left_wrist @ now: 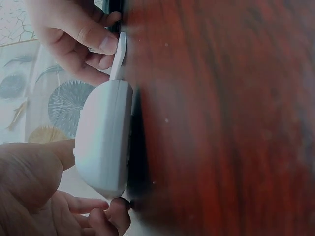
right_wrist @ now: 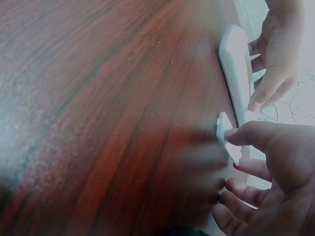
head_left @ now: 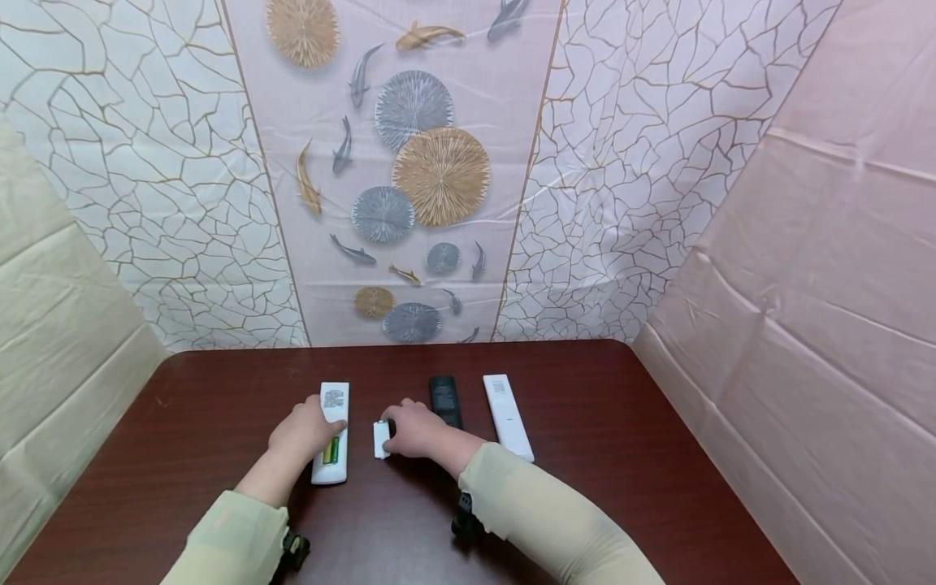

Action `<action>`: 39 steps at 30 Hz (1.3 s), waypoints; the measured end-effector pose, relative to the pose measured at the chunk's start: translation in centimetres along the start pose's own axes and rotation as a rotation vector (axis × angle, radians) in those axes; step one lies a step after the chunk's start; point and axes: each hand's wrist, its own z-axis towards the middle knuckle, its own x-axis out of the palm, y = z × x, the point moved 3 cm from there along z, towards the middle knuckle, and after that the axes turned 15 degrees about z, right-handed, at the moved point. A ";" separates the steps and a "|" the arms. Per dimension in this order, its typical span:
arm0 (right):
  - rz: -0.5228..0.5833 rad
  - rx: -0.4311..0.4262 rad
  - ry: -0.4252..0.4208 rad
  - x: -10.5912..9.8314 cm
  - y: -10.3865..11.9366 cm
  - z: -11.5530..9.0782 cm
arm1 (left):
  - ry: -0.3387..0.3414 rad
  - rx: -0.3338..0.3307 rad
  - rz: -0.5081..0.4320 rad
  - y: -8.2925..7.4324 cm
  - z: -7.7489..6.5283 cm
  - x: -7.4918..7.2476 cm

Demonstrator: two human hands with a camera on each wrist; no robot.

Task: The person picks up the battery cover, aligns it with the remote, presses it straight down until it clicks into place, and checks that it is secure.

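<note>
A white remote control (head_left: pixel 331 474) lies back side up on the table, its battery bay uncovered and green-and-yellow batteries (head_left: pixel 331 452) showing. My left hand (head_left: pixel 300 431) grips it by the sides, with the thumb on the right edge and the fingers on the left. Just to the right, my right hand (head_left: pixel 415 431) pinches a small white battery cover (head_left: pixel 381 439) between thumb and fingers. In the right wrist view the cover (right_wrist: pixel 225 135) is tilted on edge near the tabletop. The left wrist view shows the end of the remote (left_wrist: pixel 104 137) close up, with the cover beyond it.
A black remote (head_left: pixel 444 396) lies behind my right hand. Farther right is another white remote (head_left: pixel 508 414), slightly angled. The dark red-brown wooden table (head_left: pixel 395 528) ends at a patterned cloth backdrop (head_left: pixel 409 268), with plain cloth at both sides.
</note>
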 end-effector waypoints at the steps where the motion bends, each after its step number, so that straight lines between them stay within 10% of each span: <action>1: 0.017 0.002 0.000 0.0 -0.1 0.0 | -0.001 -0.001 -0.003 0.0 0.1 0.0; 39: 0.974 0.085 -0.142 -0.5 -1.8 -0.3 | 0.109 -0.016 -0.421 1.2 1.7 0.9</action>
